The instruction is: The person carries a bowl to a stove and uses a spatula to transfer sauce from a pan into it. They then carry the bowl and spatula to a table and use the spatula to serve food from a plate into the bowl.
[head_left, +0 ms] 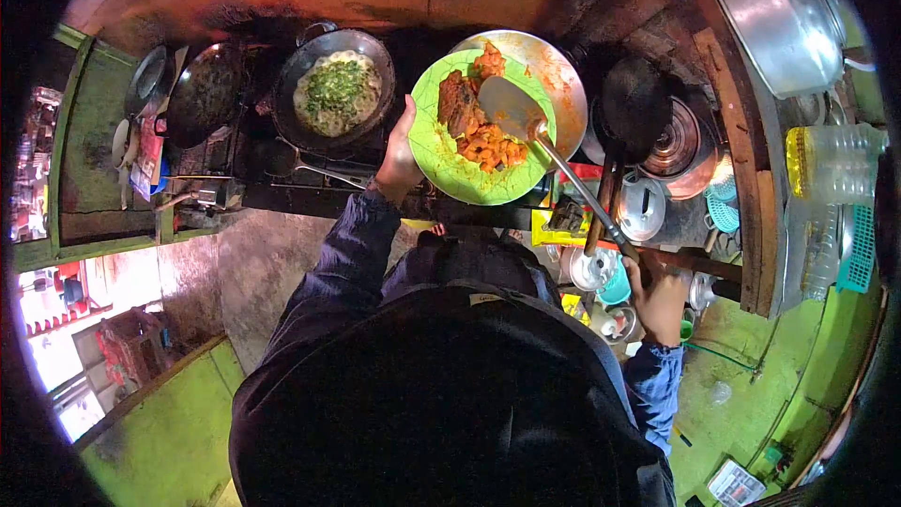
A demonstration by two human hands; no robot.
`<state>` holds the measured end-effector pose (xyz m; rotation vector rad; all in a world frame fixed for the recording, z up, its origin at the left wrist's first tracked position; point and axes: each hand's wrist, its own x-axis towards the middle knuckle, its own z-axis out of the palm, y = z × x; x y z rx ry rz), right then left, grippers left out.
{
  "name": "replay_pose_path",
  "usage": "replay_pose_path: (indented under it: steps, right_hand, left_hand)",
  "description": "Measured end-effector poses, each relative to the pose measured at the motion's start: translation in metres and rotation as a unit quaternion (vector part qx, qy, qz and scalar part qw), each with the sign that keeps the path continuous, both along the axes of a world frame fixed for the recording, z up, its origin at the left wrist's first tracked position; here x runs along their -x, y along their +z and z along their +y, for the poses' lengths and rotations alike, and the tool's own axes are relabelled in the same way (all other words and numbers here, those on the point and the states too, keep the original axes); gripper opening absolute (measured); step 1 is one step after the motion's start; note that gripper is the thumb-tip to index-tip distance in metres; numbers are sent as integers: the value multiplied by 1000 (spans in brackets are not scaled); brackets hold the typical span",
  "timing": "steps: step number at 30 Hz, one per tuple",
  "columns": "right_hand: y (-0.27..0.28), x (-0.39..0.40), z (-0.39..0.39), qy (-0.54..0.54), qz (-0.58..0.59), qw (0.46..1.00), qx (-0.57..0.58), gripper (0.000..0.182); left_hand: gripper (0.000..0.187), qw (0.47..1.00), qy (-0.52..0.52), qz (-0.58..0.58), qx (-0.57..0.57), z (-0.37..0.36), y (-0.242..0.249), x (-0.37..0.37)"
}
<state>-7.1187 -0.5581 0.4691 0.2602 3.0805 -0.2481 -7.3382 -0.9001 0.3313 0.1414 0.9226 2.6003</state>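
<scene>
My left hand (404, 152) grips the left rim of a green plate (441, 174), holding it over the near side of a wide metal pan (566, 84). Reddish-orange cooked food (490, 147) and a darker browned piece (458, 101) lie on the plate. My right hand (660, 300) is closed round the long handle of a metal spatula (514, 105). The spatula's broad blade rests over the food, overlapping the plate's right half. Orange sauce stains the pan's inner wall behind the plate.
Left of the plate, a black wok (286, 103) holds a pale mixture topped with chopped greens (338, 86). An empty dark pan (202, 99) stands farther left. Lids and pots (642, 208) crowd the right side, near a wooden post (746, 178). A large aluminium pot (774, 19) is at upper right.
</scene>
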Motion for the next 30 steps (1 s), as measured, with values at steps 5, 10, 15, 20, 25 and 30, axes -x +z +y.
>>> replay_pose_path:
  steps: [5, 10, 15, 20, 25, 30]
  right_hand:
    - [-16, 2, -32, 8, 69, 996, -49, 26]
    - [-50, -4, -45, -67, 115, 990, -38, 28]
    - [-58, -7, -39, -96, 92, 991, -13, 27]
    - [-55, -12, -37, -123, 76, 987, 68, 28]
    - [-64, -8, -44, -102, 56, 991, 69, 26]
    - [-101, 3, -36, -82, 95, 991, 49, 32]
  left_hand:
    - [68, 1000, 9, -1, -11, 0, -10, 4]
    - [65, 998, -7, -55, -37, 18, -12, 8]
    - [68, 994, -22, -76, -75, 19, -28, 10]
    - [68, 993, -30, -85, -79, 17, -25, 9]
    - [68, 992, -37, -80, -88, 18, -25, 8]
    - [67, 990, -43, -104, -82, 16, -24, 5]
